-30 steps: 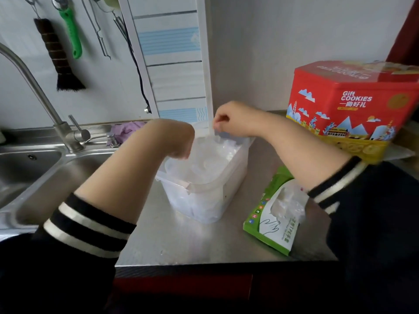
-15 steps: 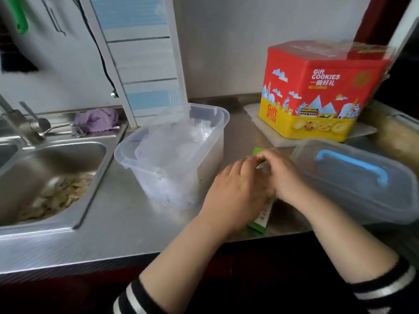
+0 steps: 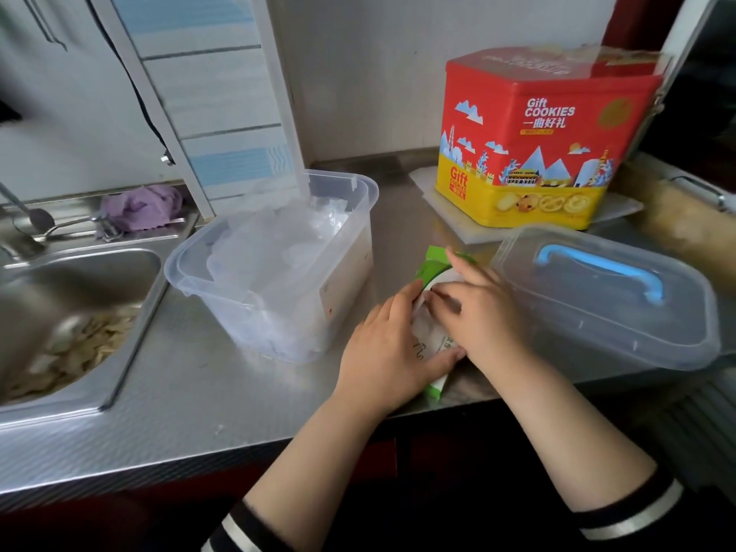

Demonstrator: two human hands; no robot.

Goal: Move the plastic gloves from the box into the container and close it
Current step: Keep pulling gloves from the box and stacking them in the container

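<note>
Fingers of both hands lie on the green glove box [image 3: 434, 268] near the front edge of the steel counter [image 3: 179, 412]: the left hand [image 3: 392, 352] lies along the box's left side with its fingers stretched forward and its thumb across the near end, and the right hand [image 3: 484, 312] covers the box's right side with its fingertips reaching into the white opening on top; whether they pinch a glove there I cannot tell. By size, the counter comes first, with the sink [image 3: 79, 312] sunk into its left part. A red and yellow cookie tin [image 3: 545, 141] stands at the back right corner on a pale board. The clear lid [image 3: 605, 300] with a blue handle lies flat toward the right edge, just beside the right hand. The clear container [image 3: 350, 217] sits open in the middle of the counter, left of the box, and is heaped with plastic gloves [image 3: 275, 249]. A purple cloth [image 3: 139, 207] lies bunched at the back edge behind the sink.
</note>
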